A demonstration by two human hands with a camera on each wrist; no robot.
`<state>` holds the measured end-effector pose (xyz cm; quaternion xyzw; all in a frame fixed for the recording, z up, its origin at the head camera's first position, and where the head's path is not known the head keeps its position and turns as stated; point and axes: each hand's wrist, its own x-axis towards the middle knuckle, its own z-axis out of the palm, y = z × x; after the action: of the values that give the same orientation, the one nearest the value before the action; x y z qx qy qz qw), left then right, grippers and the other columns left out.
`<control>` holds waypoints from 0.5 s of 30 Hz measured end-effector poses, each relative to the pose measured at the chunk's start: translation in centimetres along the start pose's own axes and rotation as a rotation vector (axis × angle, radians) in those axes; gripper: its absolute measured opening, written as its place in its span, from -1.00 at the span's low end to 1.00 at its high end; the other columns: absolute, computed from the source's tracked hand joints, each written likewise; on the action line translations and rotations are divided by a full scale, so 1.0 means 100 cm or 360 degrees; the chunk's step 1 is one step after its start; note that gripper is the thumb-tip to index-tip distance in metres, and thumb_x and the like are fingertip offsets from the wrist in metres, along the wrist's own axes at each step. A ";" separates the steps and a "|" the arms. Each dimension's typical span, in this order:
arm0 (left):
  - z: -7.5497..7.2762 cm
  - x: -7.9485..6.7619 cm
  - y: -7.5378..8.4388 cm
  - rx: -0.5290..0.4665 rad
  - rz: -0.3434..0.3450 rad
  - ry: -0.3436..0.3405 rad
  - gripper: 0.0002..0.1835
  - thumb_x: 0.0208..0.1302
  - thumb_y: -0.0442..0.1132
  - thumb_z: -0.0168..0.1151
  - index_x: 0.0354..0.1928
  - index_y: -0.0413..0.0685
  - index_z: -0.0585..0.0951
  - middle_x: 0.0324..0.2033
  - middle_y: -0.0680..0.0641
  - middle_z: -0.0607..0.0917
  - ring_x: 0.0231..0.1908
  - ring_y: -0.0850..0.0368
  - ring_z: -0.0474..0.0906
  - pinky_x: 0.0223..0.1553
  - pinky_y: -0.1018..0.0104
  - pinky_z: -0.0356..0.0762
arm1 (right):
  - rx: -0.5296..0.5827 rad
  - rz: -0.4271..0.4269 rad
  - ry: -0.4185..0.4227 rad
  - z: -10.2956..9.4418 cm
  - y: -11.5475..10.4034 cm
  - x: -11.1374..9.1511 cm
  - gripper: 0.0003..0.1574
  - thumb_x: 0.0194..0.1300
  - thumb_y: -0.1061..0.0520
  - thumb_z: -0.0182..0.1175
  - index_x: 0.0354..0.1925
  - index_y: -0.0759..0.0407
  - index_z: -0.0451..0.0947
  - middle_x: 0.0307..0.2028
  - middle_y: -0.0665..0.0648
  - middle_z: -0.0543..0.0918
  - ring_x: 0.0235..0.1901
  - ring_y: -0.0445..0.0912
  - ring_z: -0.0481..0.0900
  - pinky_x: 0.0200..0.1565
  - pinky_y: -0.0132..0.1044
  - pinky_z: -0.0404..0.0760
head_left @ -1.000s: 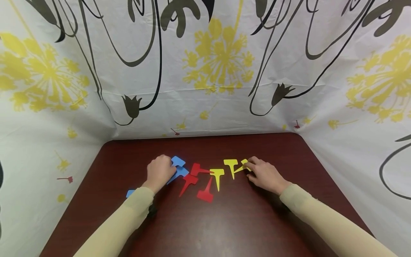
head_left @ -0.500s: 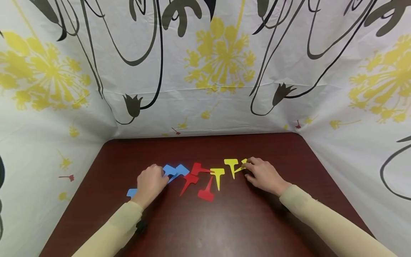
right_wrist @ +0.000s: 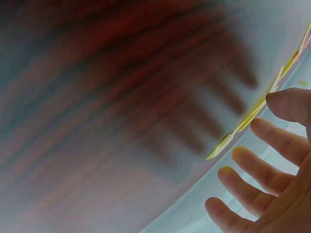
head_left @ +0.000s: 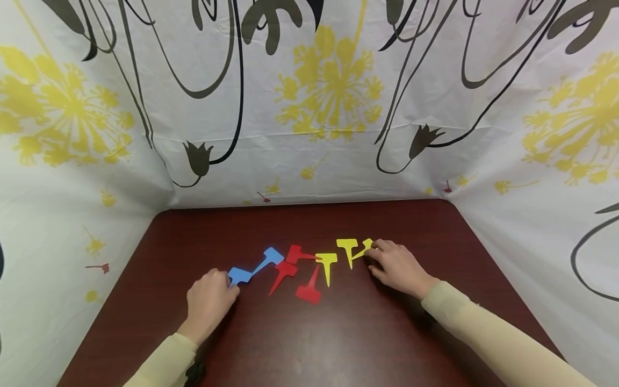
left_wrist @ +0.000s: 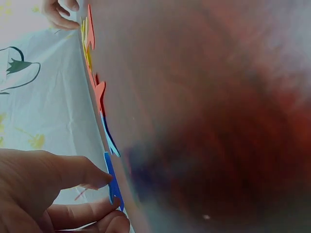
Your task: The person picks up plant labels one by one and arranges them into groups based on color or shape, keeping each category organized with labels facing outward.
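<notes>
My left hand pinches a blue T-shaped plant label low over the table, thumb on one side and fingers on the other in the left wrist view. Right of it lies a second blue plant label, its stem pointing down-left. My right hand hovers at a yellow plant label, covering part of its head in the head view. In the right wrist view its fingers are spread apart, tips close to the row of yellow labels. A third blue label at far left is hidden behind my left hand.
Several red plant labels lie mid-table, two of them overlapping. Two more yellow plant labels lie between them and my right hand. The dark red-brown table is bordered at back and sides by a patterned white cloth.
My left hand has drawn a blue label left and toward me, away from the other blue one, and now hides the far-left blue label. The right hand has hardly moved.
</notes>
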<state>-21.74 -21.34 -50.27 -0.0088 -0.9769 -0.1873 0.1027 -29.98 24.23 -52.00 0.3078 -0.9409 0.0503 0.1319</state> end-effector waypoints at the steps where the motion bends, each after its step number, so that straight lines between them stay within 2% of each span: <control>1: 0.000 -0.003 0.000 0.0012 -0.0006 0.0009 -0.52 0.19 -0.29 0.28 -0.81 -0.01 0.31 -0.74 -0.02 0.27 -0.75 0.12 0.14 -0.75 0.29 0.10 | -0.0003 0.0000 0.0002 0.000 0.000 0.000 -0.59 0.24 0.02 0.40 0.05 0.07 0.69 -0.08 0.11 0.58 -0.08 0.07 0.58 -0.18 0.06 0.60; 10: -0.003 -0.029 -0.005 0.0093 -0.0113 0.0022 -0.55 0.12 -0.27 0.26 -0.81 0.00 0.28 -0.65 -0.02 0.29 -0.68 0.10 0.13 -0.72 0.23 0.08 | -0.0002 0.0016 -0.0014 0.002 -0.002 0.000 -0.60 0.25 0.01 0.39 0.05 0.04 0.69 -0.09 0.08 0.58 -0.08 0.04 0.57 -0.16 0.05 0.59; 15: -0.003 -0.038 -0.006 0.0089 -0.0130 0.0005 -0.56 0.11 -0.28 0.26 -0.82 0.02 0.29 -0.65 0.01 0.30 -0.68 0.13 0.14 -0.72 0.24 0.09 | -0.0009 0.0011 -0.0009 0.000 -0.003 -0.001 -0.60 0.24 0.01 0.41 0.03 0.06 0.70 -0.11 0.08 0.58 -0.09 0.03 0.57 -0.16 0.03 0.60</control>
<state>-18.04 -21.90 -50.93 0.0342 -0.9811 -0.1639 0.0966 -29.77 24.07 -52.06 0.3045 -0.9424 0.0473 0.1300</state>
